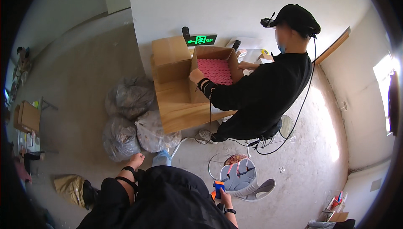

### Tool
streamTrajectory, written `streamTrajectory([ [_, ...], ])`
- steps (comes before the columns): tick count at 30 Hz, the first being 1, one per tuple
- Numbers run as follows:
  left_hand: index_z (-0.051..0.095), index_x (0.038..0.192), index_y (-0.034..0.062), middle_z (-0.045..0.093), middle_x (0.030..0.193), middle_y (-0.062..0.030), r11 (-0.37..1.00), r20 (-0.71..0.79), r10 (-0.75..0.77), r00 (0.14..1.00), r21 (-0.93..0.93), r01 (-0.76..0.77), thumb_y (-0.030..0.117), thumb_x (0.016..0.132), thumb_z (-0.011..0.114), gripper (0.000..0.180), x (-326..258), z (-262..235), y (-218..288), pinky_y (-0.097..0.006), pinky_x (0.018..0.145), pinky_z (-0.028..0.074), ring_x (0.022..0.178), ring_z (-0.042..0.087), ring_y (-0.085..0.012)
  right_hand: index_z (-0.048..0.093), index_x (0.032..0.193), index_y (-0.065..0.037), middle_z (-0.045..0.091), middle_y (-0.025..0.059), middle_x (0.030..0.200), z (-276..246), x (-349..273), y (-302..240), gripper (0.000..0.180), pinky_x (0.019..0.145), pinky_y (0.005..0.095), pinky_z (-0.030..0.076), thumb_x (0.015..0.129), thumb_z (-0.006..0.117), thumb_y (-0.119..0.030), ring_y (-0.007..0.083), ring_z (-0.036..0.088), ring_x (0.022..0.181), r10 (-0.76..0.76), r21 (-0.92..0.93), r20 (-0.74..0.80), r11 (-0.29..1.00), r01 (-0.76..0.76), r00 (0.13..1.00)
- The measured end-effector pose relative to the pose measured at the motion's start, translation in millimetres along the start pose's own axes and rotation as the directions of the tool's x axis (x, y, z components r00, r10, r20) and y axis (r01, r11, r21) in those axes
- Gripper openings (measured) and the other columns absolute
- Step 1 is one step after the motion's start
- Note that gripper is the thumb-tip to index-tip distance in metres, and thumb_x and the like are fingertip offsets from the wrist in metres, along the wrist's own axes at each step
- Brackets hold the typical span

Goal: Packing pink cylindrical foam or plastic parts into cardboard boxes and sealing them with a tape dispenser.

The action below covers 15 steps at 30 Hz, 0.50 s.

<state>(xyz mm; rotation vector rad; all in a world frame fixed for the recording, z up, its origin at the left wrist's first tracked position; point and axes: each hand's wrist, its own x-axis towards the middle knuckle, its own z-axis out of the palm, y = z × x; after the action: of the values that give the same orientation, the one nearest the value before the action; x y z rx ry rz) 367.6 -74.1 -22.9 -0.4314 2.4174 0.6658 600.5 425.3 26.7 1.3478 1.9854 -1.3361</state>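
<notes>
My left hand hangs low beside the grey plastic sacks, its fingers curled in, with nothing seen in it. A pale blue plastic bag lies just to its right. Lower right, my right hand is closed round a small blue and orange handheld object, whose kind I cannot make out. Beyond that hand, on the floor, is a grey seat-like shell with red straps. Neither hand touches the open cardboard box of pink pieces farther off, which a co-worker holds by its sides.
A co-worker in black stands at a table covered with brown cardboard. Full plastic sacks crowd the floor at its left. A cable trails from the co-worker's head. A gold-coloured sack lies lower left; a lit green exit sign stands behind.
</notes>
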Motion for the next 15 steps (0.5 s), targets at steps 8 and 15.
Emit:
streamTrajectory([
  [8, 0.062, 0.113, 0.0071, 0.064, 0.108, -0.0189, 0.999, -0.011, 0.009, 1.0, -0.054, -0.01, 0.04, 0.087, 0.056, 0.042, -0.9, -5.6, 3.7, -0.041, 0.088, 0.048, 0.103, 0.06, -0.035, 0.066, 0.094, 0.009, 0.068, 0.0144, 0.082, 5.1, -4.3, -13.1, 0.064, 0.069, 0.0331, 0.05, 0.082, 0.063, -0.054, 0.0181, 0.066, 0.08, 0.001, 0.125, 0.047, 0.992, -0.006, 0.999],
  [15, 0.062, 0.112, 0.0063, 0.064, 0.109, -0.0183, 1.0, 0.02, -0.007, 1.0, -0.026, 0.008, 0.039, 0.088, 0.056, 0.041, 6.3, -5.8, -4.7, -0.041, 0.087, 0.048, 0.103, 0.06, -0.0354, 0.065, 0.103, 0.007, 0.068, 0.0121, 0.09, 7.6, 1.5, -25.0, 0.061, 0.069, 0.0329, 0.05, 0.082, 0.064, -0.051, 0.0164, 0.063, 0.079, 0.068, 0.071, 0.095, 0.995, -0.075, 0.993],
])
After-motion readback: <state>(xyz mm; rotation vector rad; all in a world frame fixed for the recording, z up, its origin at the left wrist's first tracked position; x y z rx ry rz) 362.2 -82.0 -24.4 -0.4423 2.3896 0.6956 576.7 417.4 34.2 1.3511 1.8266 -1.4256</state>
